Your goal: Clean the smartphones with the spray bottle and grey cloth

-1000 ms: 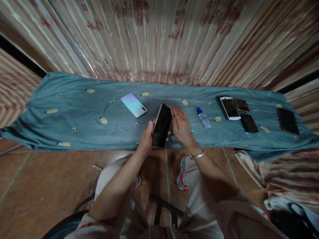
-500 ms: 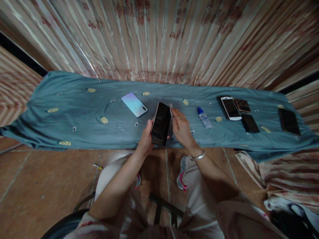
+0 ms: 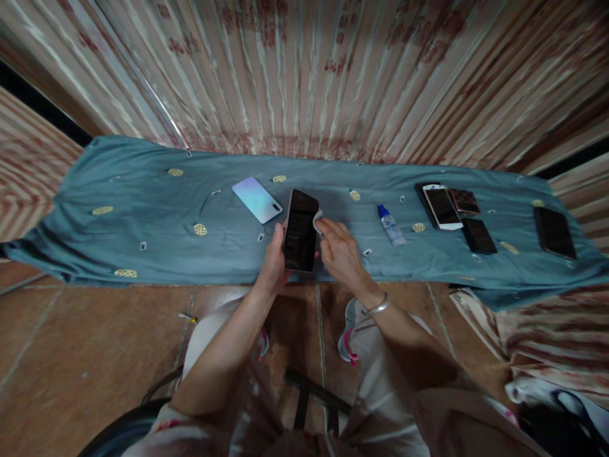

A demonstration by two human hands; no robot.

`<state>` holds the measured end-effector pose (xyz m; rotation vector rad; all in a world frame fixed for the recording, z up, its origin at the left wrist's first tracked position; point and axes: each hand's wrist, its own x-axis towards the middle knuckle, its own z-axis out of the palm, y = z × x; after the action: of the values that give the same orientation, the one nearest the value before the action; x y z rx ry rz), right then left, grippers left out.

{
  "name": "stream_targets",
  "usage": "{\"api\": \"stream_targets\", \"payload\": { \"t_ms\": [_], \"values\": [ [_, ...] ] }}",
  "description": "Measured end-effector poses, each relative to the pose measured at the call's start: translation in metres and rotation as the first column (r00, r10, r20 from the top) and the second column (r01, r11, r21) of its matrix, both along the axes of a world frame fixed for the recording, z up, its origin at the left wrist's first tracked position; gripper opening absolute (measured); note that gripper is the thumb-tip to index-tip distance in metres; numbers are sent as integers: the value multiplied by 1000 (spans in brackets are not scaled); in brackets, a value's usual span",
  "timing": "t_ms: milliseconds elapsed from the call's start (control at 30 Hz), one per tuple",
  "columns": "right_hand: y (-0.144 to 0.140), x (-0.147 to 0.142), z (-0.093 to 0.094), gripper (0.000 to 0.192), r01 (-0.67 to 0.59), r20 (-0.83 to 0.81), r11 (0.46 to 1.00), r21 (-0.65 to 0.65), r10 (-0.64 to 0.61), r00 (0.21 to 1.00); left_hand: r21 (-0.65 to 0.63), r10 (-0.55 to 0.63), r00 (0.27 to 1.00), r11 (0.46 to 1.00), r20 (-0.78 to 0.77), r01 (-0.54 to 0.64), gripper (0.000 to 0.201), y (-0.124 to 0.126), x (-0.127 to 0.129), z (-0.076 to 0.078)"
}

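Head view: the left hand is gripping a black smartphone by its left edge, screen up, above the near edge of the teal cloth. The right hand is pinching a small white wipe against the phone's right edge. A pastel phone is lying just beyond, a small bottle to the right.

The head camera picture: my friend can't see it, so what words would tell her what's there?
A person's left hand holds up a black phone while the right hand presses a small white cloth to its edge. Behind lie a blue sheet, a pale phone, a little bottle and more phones.
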<state>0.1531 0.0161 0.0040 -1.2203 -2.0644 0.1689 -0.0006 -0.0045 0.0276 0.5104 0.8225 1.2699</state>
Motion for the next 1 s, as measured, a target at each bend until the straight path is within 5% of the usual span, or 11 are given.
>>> {"api": "stream_targets", "payload": {
  "t_ms": [300,533,1000],
  "values": [
    [-18,-8,13,42,-74,113,997,-3,74,991,59,111,993,992,-40,-108,45,6,-1,-1],
    [-26,-14,14,41,-135,111,986,102,123,986,79,102,994,992,-42,-98,47,7,1,1],
    [-18,-26,15,50,-178,44,979,96,174,984,38,88,996,995,1,-88,48,2,3,-6]
  ]
}}
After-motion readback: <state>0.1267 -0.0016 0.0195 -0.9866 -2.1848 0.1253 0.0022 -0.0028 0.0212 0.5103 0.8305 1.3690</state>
